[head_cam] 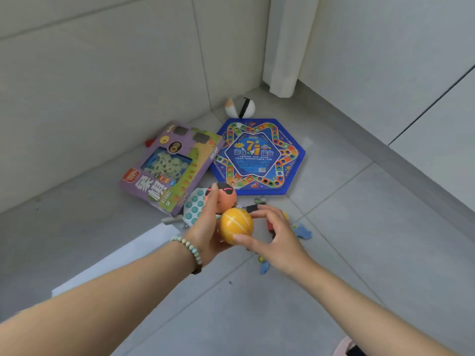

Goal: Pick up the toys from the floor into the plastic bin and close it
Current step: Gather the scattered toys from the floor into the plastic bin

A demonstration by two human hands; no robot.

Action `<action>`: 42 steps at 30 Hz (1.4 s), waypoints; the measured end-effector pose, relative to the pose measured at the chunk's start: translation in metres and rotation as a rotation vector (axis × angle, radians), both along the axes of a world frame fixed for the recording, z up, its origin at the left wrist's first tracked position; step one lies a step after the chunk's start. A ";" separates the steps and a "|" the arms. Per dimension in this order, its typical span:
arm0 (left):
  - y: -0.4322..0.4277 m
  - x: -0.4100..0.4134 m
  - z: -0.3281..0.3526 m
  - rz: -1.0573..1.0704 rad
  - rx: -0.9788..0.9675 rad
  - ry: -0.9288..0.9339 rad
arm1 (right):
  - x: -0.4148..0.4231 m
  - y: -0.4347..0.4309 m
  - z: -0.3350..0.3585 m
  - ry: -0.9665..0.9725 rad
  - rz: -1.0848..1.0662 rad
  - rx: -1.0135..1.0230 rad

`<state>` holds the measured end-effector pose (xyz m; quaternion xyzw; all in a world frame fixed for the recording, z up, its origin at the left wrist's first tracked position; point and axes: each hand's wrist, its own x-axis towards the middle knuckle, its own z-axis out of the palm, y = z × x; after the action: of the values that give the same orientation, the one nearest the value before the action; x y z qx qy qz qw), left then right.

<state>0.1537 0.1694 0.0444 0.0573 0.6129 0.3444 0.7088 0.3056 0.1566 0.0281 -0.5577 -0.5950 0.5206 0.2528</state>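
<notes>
Just above the floor (pixel 347 265), the orange ball (pixel 237 225) sits between both hands. The left hand (pixel 205 233) presses fairly straight fingers against its 9 o'clock side, while the right hand (pixel 279 238) pinches it with thumb and forefinger from 3 o'clock. A blue hexagonal game board (pixel 258 156) lies at 12 o'clock, a purple box (pixel 169 167) at 10 o'clock.
</notes>
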 end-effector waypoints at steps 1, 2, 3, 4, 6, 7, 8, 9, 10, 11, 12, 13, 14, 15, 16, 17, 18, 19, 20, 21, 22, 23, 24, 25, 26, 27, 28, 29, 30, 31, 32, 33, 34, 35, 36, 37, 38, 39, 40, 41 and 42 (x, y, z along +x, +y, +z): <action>-0.004 -0.009 0.001 -0.008 0.019 0.044 | -0.012 -0.006 -0.005 0.027 0.008 -0.008; -0.009 -0.017 0.000 -0.002 0.033 0.082 | -0.023 -0.013 -0.008 0.051 0.019 -0.015; -0.015 -0.023 -0.004 0.019 0.039 0.114 | -0.033 -0.019 -0.012 0.065 0.029 -0.033; -0.020 -0.029 -0.010 0.047 0.047 0.151 | -0.042 -0.025 -0.016 0.072 0.043 -0.055; -0.027 -0.039 -0.022 0.090 0.082 0.219 | -0.049 -0.030 -0.021 0.100 0.093 -0.086; -0.030 -0.043 -0.028 0.073 0.108 0.249 | -0.048 -0.029 -0.023 0.120 0.099 -0.096; -0.031 -0.047 -0.033 0.036 0.133 0.287 | -0.044 -0.025 -0.025 0.132 0.067 -0.094; -0.033 -0.049 -0.036 -0.003 0.157 0.328 | -0.037 -0.020 -0.028 0.138 0.000 -0.082; -0.034 -0.051 -0.041 -0.025 0.172 0.357 | -0.026 -0.012 -0.032 0.125 -0.087 -0.068; -0.035 -0.053 -0.045 -0.029 0.172 0.366 | -0.014 -0.003 -0.038 0.098 -0.167 -0.070; -0.037 -0.054 -0.049 -0.023 0.162 0.359 | -0.002 0.007 -0.044 0.056 -0.224 -0.075; -0.039 -0.055 -0.052 -0.028 0.153 0.357 | 0.009 0.016 -0.051 -0.003 -0.263 -0.055; -0.042 -0.057 -0.055 -0.039 0.147 0.353 | 0.019 0.025 -0.058 -0.078 -0.282 -0.014; -0.044 -0.058 -0.058 -0.055 0.139 0.347 | 0.026 0.033 -0.063 -0.155 -0.285 0.026; -0.046 -0.060 -0.061 -0.073 0.134 0.349 | 0.030 0.041 -0.067 -0.221 -0.282 0.056; -0.048 -0.061 -0.062 -0.091 0.136 0.353 | 0.032 0.047 -0.071 -0.258 -0.279 0.058; -0.049 -0.063 -0.064 -0.100 0.135 0.354 | 0.033 0.052 -0.073 -0.269 -0.271 0.043; -0.049 -0.064 -0.065 -0.101 0.133 0.353 | 0.033 0.055 -0.078 -0.266 -0.267 0.020; -0.049 -0.066 -0.066 -0.097 0.129 0.350 | 0.033 0.057 -0.082 -0.260 -0.264 -0.006; -0.049 -0.067 -0.068 -0.090 0.118 0.351 | 0.033 0.057 -0.085 -0.256 -0.267 -0.030; -0.049 -0.067 -0.069 -0.078 0.109 0.347 | 0.032 0.057 -0.087 -0.253 -0.279 -0.045; -0.048 -0.068 -0.069 -0.076 0.105 0.345 | 0.032 0.057 -0.089 -0.238 -0.306 -0.043; -0.049 -0.067 -0.068 -0.082 0.108 0.343 | 0.032 0.059 -0.086 -0.213 -0.343 -0.026; -0.049 -0.067 -0.068 -0.100 0.112 0.345 | 0.032 0.061 -0.081 -0.181 -0.384 -0.006; -0.049 -0.066 -0.067 -0.120 0.115 0.346 | 0.030 0.062 -0.074 -0.136 -0.416 -0.017; -0.049 -0.065 -0.067 -0.141 0.121 0.349 | 0.028 0.062 -0.067 -0.051 -0.445 -0.066; -0.049 -0.064 -0.065 -0.155 0.131 0.353 | 0.025 0.059 -0.061 0.080 -0.472 -0.165; -0.049 -0.063 -0.064 -0.160 0.138 0.357 | 0.022 0.055 -0.054 0.263 -0.508 -0.303; -0.049 -0.062 -0.062 -0.158 0.139 0.356 | 0.019 0.050 -0.049 0.444 -0.539 -0.436; -0.049 -0.062 -0.063 -0.161 0.142 0.353 | 0.016 0.044 -0.044 0.578 -0.546 -0.554; -0.049 -0.063 -0.063 -0.166 0.141 0.346 | 0.015 0.039 -0.042 0.595 -0.514 -0.607; -0.051 -0.064 -0.064 -0.171 0.138 0.344 | 0.012 0.034 -0.040 0.535 -0.455 -0.620; -0.053 -0.065 -0.065 -0.176 0.135 0.345 | 0.010 0.029 -0.042 0.390 -0.337 -0.569; -0.055 -0.067 -0.067 -0.181 0.131 0.347 | 0.008 0.023 -0.045 0.220 -0.216 -0.487; -0.057 -0.070 -0.069 -0.185 0.124 0.348 | 0.006 0.017 -0.051 0.065 -0.105 -0.377; -0.059 -0.072 -0.071 -0.188 0.116 0.351 | 0.004 0.012 -0.056 -0.044 -0.023 -0.287; -0.061 -0.073 -0.074 -0.184 0.106 0.353 | 0.004 0.008 -0.064 -0.105 0.034 -0.229; -0.062 -0.075 -0.076 -0.177 0.096 0.353 | 0.003 0.005 -0.068 -0.131 0.062 -0.190; -0.063 -0.077 -0.077 -0.166 0.086 0.353 | 0.004 0.004 -0.071 -0.147 0.072 -0.159; -0.064 -0.078 -0.079 -0.161 0.077 0.354 | 0.004 0.004 -0.074 -0.181 0.080 -0.124; -0.065 -0.079 -0.079 -0.161 0.072 0.354 | 0.005 0.005 -0.076 -0.242 0.106 -0.075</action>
<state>0.0750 0.1041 -0.0347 0.1915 0.7088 0.2928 0.6126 0.3109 0.1615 -0.0474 -0.5933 -0.6297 0.4842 0.1303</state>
